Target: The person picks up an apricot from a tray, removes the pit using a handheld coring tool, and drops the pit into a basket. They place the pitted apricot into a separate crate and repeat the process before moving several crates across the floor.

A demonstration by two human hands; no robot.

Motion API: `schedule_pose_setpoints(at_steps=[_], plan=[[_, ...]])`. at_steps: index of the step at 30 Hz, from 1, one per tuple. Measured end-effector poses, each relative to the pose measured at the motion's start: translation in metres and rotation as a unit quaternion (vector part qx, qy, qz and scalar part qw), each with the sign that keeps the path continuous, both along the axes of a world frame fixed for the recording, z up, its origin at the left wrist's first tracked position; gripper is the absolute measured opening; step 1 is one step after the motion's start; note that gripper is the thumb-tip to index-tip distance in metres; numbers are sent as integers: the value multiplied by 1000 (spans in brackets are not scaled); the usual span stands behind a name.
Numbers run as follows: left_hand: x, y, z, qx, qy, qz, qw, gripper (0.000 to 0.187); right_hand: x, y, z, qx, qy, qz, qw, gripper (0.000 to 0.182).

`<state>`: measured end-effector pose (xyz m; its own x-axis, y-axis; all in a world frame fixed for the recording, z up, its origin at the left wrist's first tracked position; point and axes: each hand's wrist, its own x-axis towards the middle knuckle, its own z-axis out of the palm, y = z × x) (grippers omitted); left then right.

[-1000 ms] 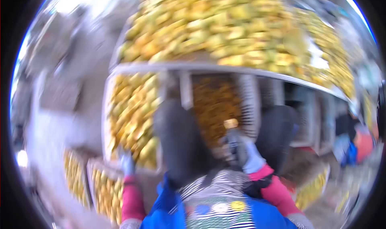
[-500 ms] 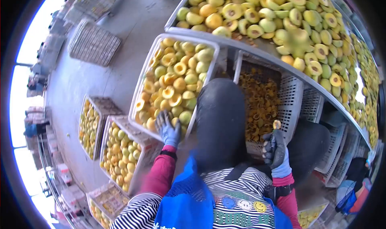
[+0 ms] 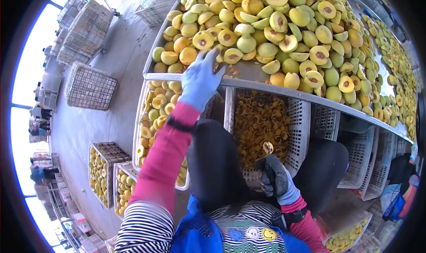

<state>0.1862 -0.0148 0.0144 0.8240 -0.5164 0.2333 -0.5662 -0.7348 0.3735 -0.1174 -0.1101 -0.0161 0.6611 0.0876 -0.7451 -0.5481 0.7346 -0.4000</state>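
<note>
Here the left hand point(image 3: 200, 79) is hovering at the front edge of the worktable point(image 3: 248, 85), with peach halves point(image 3: 310, 35) spreading ahead of it and far off to its right. Nearer the body, to that hand's left, a fruit crate point(image 3: 182, 187) is standing. Straight ahead of the right hand point(image 3: 280, 178), whose hand tool point(image 3: 268, 147) is pointing forward, the scrap crate point(image 3: 298, 133) is sitting below the worktable, scraps point(image 3: 257, 124) lying inside. More crates point(image 3: 357, 164) are lining up to that hand's right.

Table rim point(image 3: 275, 89): smooth metal, faintly glossy. Crate point(image 3: 299, 128): perforated plastic. Right glove point(image 3: 280, 177): cloth, matt-coated fingers. Trousers point(image 3: 216, 159): matt cloth. Floor point(image 3: 133, 59): smooth.
</note>
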Motion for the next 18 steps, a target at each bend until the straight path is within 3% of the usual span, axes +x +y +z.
schedule_pose_setpoints(at_steps=[3, 4, 7, 8, 9, 10, 11, 12, 15, 17, 18], plan=[[36, -53, -38, 142, -127, -53, 980, 61, 4, -12, -24, 34, 69, -61, 995, 49], [44, -62, -42, 190, -64, -52, 978, 61, 3, -16, -28, 38, 72, -66, 995, 49], [51, -68, -36, 129, 13, -81, 988, 47, -1, -23, -33, 41, 49, -95, 993, 56], [40, -65, -22, 28, 112, -96, 989, 39, 3, -26, -26, 26, 47, -98, 994, 53], [23, -60, -13, 2, 80, -116, 990, 34, 10, -31, -18, 10, 42, -101, 994, 51], [0, -55, -4, -62, 141, -122, 981, 38, 16, -35, 0, 12, 45, -104, 993, 51], [-22, -45, 0, -130, 179, -168, 961, 34, 20, -38, 23, -27, -67, -99, 992, 47], [-54, -38, 11, -159, 189, -155, 957, 31, 26, -36, 36, -67, -177, -91, 978, 43], [-88, -20, 1, -166, 64, -362, 915, 26, 55, -22, 34, -133, -142, -138, 971, 40], [-114, -8, -13, -233, 288, -149, 917, 32, 52, -21, 29, -197, -160, -75, 965, 33], [-128, -15, 3, -367, 495, -43, 786, 38, 53, -13, 30, -231, -187, -132, 946, 31]])
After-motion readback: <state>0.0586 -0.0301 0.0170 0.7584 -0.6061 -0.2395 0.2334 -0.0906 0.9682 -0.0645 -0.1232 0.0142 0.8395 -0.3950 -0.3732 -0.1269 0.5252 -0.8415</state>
